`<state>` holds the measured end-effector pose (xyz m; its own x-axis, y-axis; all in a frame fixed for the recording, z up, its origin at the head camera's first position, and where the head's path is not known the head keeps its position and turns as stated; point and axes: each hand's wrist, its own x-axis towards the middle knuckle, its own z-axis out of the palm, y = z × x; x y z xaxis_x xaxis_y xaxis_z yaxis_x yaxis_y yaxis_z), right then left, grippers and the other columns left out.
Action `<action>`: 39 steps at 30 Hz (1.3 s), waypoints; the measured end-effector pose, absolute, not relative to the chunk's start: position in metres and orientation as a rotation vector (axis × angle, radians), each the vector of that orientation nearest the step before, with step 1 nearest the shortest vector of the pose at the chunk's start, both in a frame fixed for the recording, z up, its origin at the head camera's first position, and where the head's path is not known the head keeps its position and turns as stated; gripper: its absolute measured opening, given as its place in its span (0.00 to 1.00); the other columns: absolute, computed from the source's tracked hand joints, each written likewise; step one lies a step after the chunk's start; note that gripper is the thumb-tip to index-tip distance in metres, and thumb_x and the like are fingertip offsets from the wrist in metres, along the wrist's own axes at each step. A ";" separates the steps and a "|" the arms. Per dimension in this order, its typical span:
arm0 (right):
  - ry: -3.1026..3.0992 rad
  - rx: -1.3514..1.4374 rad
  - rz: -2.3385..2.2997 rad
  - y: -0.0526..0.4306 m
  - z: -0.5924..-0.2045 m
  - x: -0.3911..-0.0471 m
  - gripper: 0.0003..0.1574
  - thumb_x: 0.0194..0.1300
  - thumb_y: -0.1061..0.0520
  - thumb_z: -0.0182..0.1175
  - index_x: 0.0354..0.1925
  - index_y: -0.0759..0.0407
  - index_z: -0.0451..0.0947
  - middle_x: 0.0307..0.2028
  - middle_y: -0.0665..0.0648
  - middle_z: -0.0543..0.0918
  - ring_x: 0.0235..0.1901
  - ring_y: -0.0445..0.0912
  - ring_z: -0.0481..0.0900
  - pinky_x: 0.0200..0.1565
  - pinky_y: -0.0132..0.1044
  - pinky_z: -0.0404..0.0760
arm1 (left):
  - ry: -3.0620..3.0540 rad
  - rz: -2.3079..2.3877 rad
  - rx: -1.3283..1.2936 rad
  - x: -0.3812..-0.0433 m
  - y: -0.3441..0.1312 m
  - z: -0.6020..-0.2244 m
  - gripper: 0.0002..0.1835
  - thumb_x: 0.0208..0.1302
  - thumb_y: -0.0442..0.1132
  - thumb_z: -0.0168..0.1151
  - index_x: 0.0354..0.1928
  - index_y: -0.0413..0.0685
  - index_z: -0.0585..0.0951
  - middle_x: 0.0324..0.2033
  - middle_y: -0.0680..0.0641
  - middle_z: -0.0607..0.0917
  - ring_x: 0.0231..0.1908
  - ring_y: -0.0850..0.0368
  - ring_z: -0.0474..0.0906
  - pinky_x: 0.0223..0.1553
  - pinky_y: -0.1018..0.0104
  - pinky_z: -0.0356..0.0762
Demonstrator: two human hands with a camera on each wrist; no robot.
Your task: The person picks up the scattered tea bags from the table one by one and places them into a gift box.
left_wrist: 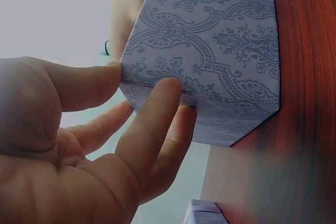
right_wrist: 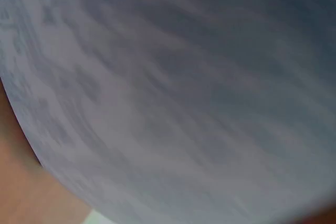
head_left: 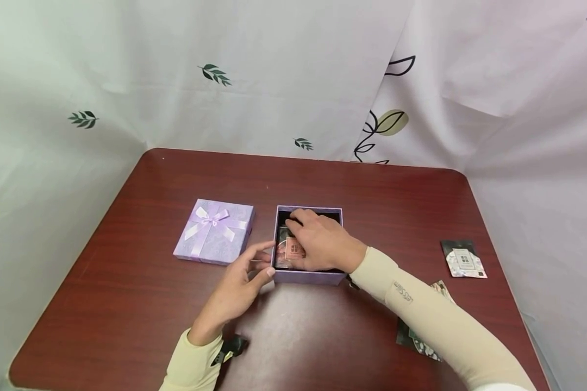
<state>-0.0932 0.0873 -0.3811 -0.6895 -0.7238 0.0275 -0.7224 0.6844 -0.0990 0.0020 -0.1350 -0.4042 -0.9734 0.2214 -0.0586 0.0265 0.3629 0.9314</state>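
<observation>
A lilac gift box (head_left: 309, 277) with a dark inside stands uncovered in the middle of the table. At its near left corner, my left hand (head_left: 238, 285) touches the outside, thumb by the rim and fingers along the wall; the left wrist view shows these fingertips on the patterned paper (left_wrist: 210, 35). My right hand (head_left: 323, 241) reaches inside, thumb and bent fingers about a sachet (head_left: 293, 250) with a pink label, covering its right part. In the right wrist view a blurred lilac box wall (right_wrist: 131, 129) fills the picture, hiding the fingers.
Left of the box lies its lilac lid (head_left: 215, 232) with a ribbon bow. A sachet with a white label (head_left: 464, 260) lies near the table's right edge. Another dark, patterned packet (head_left: 425, 347) is partly covered by my right forearm. White curtains surround the reddish-brown table (head_left: 127, 304).
</observation>
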 end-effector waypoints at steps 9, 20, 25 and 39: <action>3.065 -0.961 -0.333 0.147 -0.350 -0.077 0.48 0.65 0.36 0.72 0.70 0.64 0.75 0.64 0.61 0.79 0.62 0.55 0.80 0.59 0.52 0.86 | 2.421 1.678 0.190 0.002 -0.136 -0.403 0.30 0.73 0.29 0.65 0.74 0.47 0.73 0.57 0.36 0.84 0.58 0.43 0.84 0.55 0.62 0.85; 3.211 -0.528 -0.460 0.237 -0.355 -0.059 0.42 0.66 0.43 0.71 0.68 0.65 0.76 0.63 0.66 0.78 0.63 0.62 0.78 0.55 0.63 0.84 | 2.432 1.682 0.196 0.005 -0.142 -0.402 0.28 0.73 0.29 0.64 0.73 0.48 0.74 0.55 0.37 0.84 0.57 0.44 0.84 0.54 0.65 0.85; 3.211 -0.376 -0.490 0.272 -0.356 -0.048 0.43 0.67 0.44 0.71 0.69 0.67 0.74 0.64 0.69 0.77 0.63 0.65 0.76 0.57 0.67 0.80 | 2.434 1.673 0.199 0.005 -0.143 -0.403 0.29 0.73 0.29 0.65 0.73 0.48 0.74 0.56 0.37 0.84 0.56 0.44 0.84 0.54 0.66 0.85; 3.131 0.012 -0.609 0.348 -0.383 -0.027 0.50 0.69 0.39 0.69 0.71 0.74 0.68 0.65 0.77 0.72 0.63 0.72 0.70 0.59 0.70 0.71 | 2.410 1.662 0.190 0.002 -0.138 -0.402 0.29 0.72 0.28 0.65 0.73 0.48 0.74 0.55 0.37 0.84 0.55 0.46 0.84 0.52 0.68 0.85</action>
<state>-0.0267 0.3477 -0.3825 -0.9988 0.0164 0.0461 -0.0021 0.9271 -0.3749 0.0023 -0.1380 -0.4022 -0.9702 0.2219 -0.0969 -0.0117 0.3567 0.9341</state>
